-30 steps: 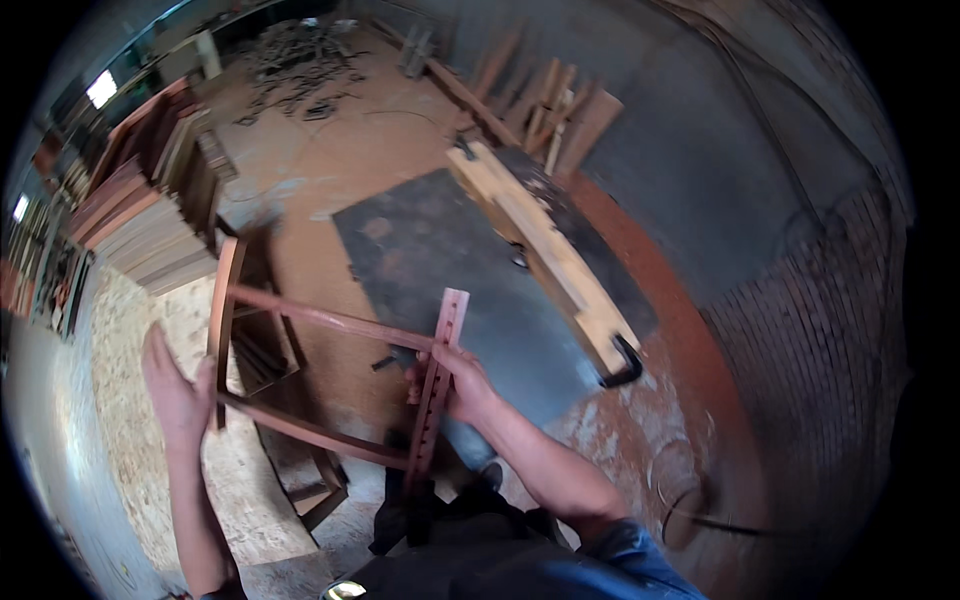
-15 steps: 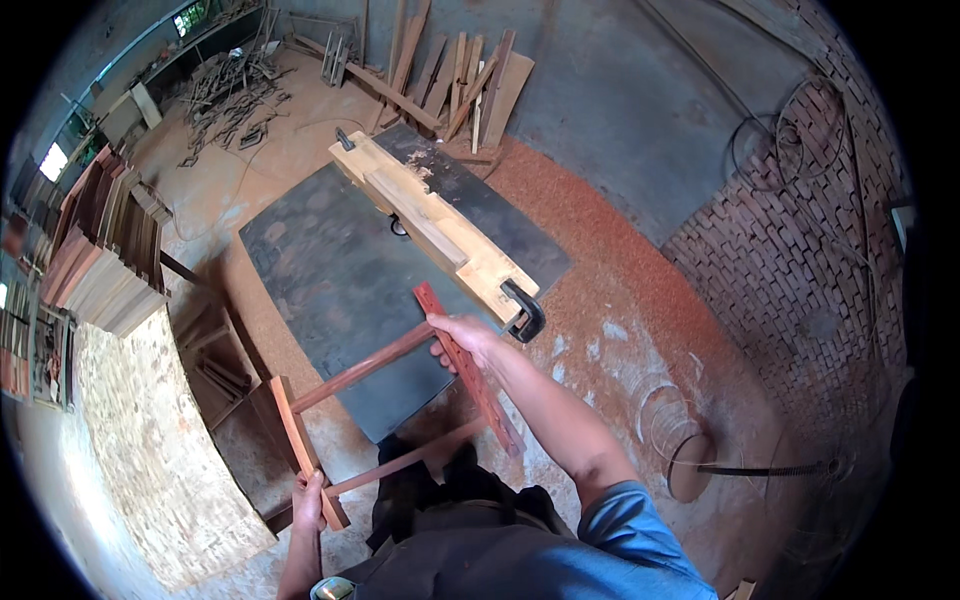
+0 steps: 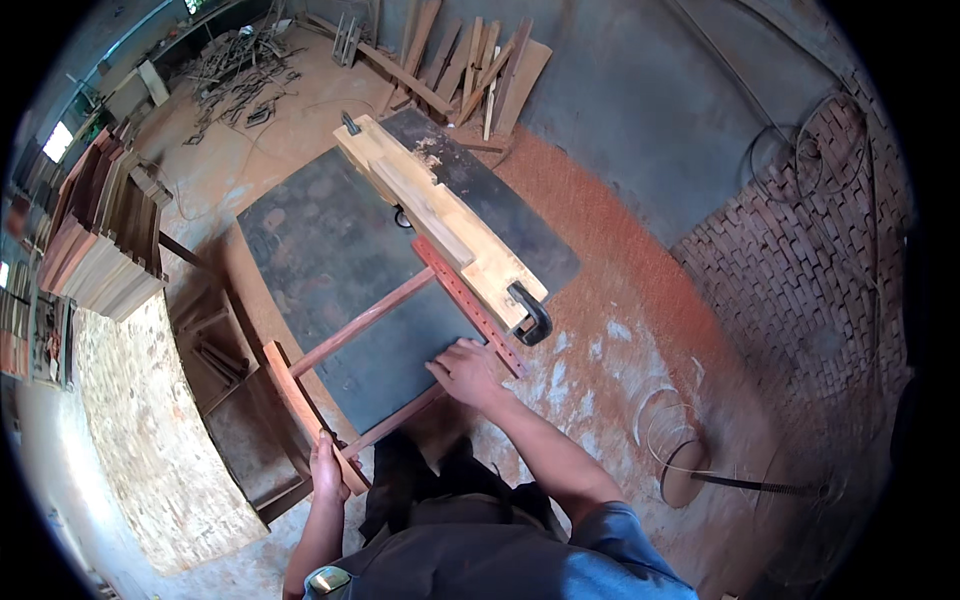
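Note:
A reddish wooden frame (image 3: 364,322) with two side rails and two crossbars lies partly over the dark machine table (image 3: 310,235). Its right rail, dotted with a row of holes, runs alongside the pale wooden fence (image 3: 425,212). My left hand (image 3: 328,468) grips the left rail near its close end, beyond the table's edge. Over the near crossbar, close to the right rail, my right hand (image 3: 468,373) is bent with its fingers curled on the bar; the fingertips are partly hidden.
A black clamp (image 3: 530,315) fixes the fence's near end, and another clamp (image 3: 350,124) its far end. Stacked boards (image 3: 100,230) stand at left above a pale sheet-covered bench (image 3: 140,430). Planks (image 3: 490,75) lean on the back wall. A round disc (image 3: 685,470) lies at right.
The frame has moved forward onto the table, its right rail now beside the fence. My right hand has shifted from the right rail to the near crossbar. My left hand keeps its hold.

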